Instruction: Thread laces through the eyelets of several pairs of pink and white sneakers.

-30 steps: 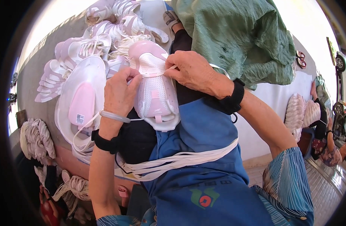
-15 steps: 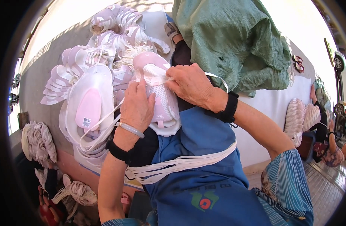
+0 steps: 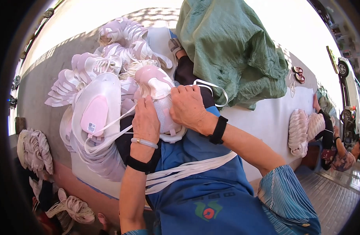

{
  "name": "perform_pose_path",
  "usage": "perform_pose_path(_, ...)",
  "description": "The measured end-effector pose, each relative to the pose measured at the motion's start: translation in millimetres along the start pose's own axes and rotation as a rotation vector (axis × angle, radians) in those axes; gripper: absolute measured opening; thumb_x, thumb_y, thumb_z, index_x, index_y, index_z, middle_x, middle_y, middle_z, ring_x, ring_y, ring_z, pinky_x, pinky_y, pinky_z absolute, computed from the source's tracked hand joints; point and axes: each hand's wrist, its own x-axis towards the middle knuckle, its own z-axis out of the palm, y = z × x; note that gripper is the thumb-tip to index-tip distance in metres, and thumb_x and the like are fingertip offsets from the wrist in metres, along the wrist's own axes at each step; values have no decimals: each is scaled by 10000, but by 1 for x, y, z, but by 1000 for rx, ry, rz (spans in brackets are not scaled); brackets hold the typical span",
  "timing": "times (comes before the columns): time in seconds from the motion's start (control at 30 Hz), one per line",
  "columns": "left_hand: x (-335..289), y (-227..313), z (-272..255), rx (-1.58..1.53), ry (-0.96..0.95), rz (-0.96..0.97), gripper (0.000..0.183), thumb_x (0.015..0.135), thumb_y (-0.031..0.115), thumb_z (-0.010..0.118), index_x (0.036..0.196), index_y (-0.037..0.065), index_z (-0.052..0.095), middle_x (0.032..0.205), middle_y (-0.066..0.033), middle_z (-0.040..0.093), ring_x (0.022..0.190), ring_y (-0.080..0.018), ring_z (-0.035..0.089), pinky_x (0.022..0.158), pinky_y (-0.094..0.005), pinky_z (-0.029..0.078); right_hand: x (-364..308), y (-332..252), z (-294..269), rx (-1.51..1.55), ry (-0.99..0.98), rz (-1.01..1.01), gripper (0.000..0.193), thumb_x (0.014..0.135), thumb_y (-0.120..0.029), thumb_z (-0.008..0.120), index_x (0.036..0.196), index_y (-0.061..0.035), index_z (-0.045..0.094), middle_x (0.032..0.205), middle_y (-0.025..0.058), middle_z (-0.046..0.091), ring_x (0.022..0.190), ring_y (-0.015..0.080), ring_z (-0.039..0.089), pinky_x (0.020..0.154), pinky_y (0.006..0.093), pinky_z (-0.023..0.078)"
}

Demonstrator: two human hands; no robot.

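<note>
A pink and white shoe upper (image 3: 155,77) lies over my lap, its toe pointing away from me. My left hand (image 3: 146,122) is closed at the left edge of its opening, beside the mesh tongue. At the right edge my right hand (image 3: 191,107) is closed, fingertips curled inward and partly hidden. A white shoelace (image 3: 223,91) loops out behind the right hand, which appears to grip it. Another length of lace (image 3: 116,122) runs from beside my left hand to the nested uppers (image 3: 114,90) on the left, where a pink insole (image 3: 94,112) shows.
A bundle of white laces (image 3: 195,170) crosses the blue apron (image 3: 205,196). More stacked uppers (image 3: 123,31) lie farther off. A green woven sack (image 3: 233,51) covers the far right. Other people (image 3: 342,150) sit at the right and lower left near bundled uppers (image 3: 301,129).
My right hand has come down and closer along the upper's right edge. The lace that was stretched across the tongue between my hands no longer shows there. The whole view has shifted slightly.
</note>
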Motion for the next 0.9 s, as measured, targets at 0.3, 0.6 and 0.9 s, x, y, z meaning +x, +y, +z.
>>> perform_pose_path(0.3, -1, 6, 6, -209, 180, 47, 534, 799, 28, 601, 1300, 2, 418, 1256, -218, 501, 1119, -400, 523, 960, -438, 446, -5, 11, 0, -59, -49, -103, 201, 752, -133, 561, 912, -13, 576, 885, 143, 603, 868, 301, 588, 805, 419, 398)
perform_pose_path(0.6, 15, 14, 21, -507, 138, -40, 267, 770, 36, 671, 970, 27, 496, 1137, -200, 537, 1075, -378, 523, 907, -411, 429, -6, 2, 6, -174, 21, 55, 230, 741, -157, 611, 913, -5, 620, 916, 153, 606, 883, 295, 606, 791, 420, 429)
perform_pose_path(0.9, 16, 18, 31, -453, 148, -82, 219, 745, 26, 681, 882, 22, 510, 1045, -176, 536, 1018, -371, 535, 855, -415, 439, -5, 25, 5, 6, -156, -44, 209, 766, -119, 571, 928, 5, 619, 944, 164, 598, 910, 319, 596, 786, 431, 428)
